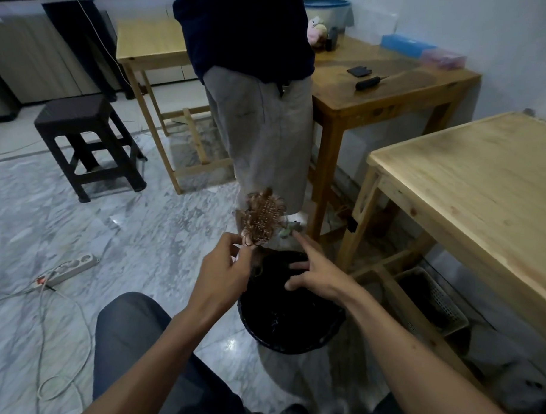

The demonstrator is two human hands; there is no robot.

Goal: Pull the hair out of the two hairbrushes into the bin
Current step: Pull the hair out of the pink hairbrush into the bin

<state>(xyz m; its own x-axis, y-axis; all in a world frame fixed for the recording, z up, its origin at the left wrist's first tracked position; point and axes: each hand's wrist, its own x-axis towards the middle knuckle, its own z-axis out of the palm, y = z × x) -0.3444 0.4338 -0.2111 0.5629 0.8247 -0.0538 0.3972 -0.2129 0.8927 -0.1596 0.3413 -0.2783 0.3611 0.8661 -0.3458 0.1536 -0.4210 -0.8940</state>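
Note:
My left hand grips a hairbrush by its lower end and holds it upright above the black bin. Brown curly hair is tangled through the brush's bristles. My right hand hovers over the bin just right of the brush, fingers spread, index finger pointing up toward the brush head, holding nothing. The bin stands on the marble floor between my knees and the tables. A second dark brush-like object lies on the far brown table.
A person stands right behind the bin. A light wooden table is at the right with a basket under it. A dark stool and a power strip with cables sit at the left.

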